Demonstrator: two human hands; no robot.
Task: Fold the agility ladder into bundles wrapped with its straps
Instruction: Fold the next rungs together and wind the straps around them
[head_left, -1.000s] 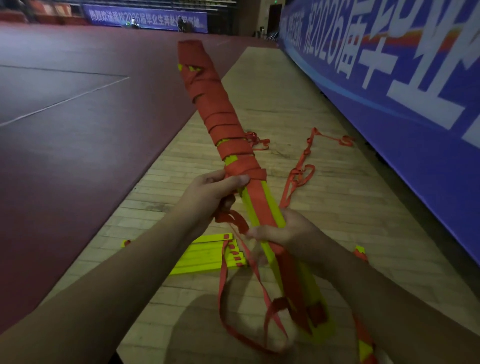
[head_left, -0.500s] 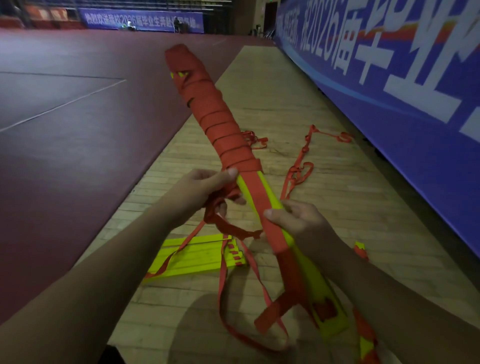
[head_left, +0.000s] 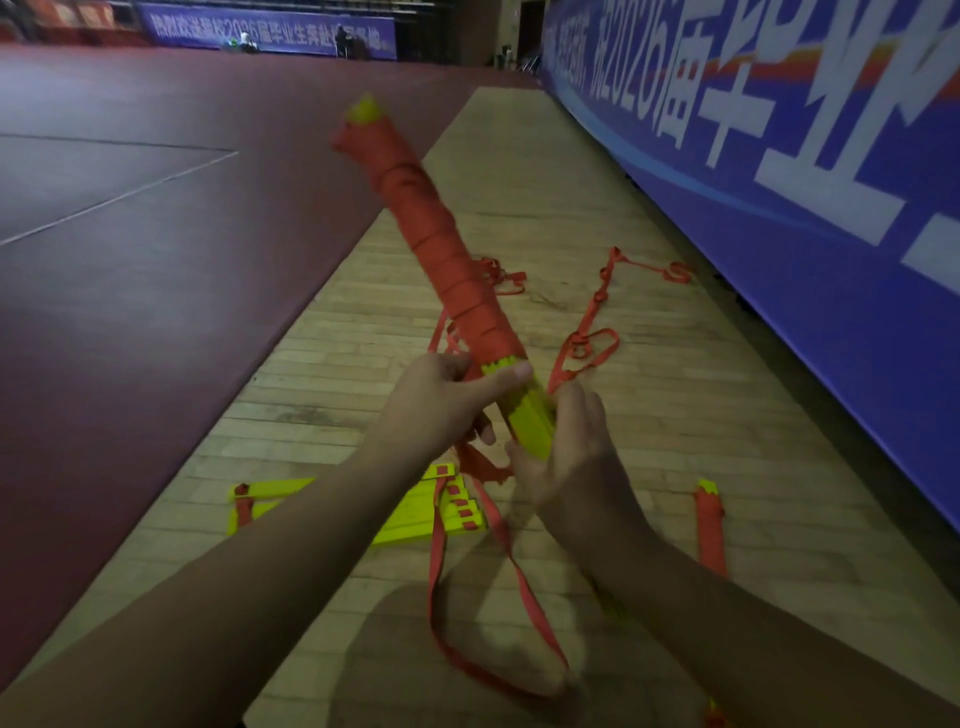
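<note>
Agility ladder bundle (head_left: 452, 260) is held off the floor in both hands, tilted up and away to the left of the grip. Red strap covers its far length in tight turns. The wrap ends at the left hand (head_left: 447, 402), and a yellow tip shows at the far end.

1. Left hand: fingers curl under the bundle and the thumb (head_left: 511, 372) lies across the top, at the edge of the last turn.
2. Right hand (head_left: 576, 457): closed round the bare yellow rungs (head_left: 530, 421) at the near end, just below the left hand. Whether it also pins the strap cannot be told.
3. Loose strap (head_left: 527, 587): hangs from between the 2 hands in a long loop that reaches the wooden floor (head_left: 649, 415) below the grip.

Below the left forearm, a stack of unwrapped rungs (head_left: 410, 519) lies flat. A second wrapped bundle (head_left: 709, 525) lies right of the right wrist. More strap (head_left: 589, 332) trails on the boards beyond the grip. A blue banner wall (head_left: 805, 234) bounds the right side; the maroon court (head_left: 156, 260) lies open on the left.
</note>
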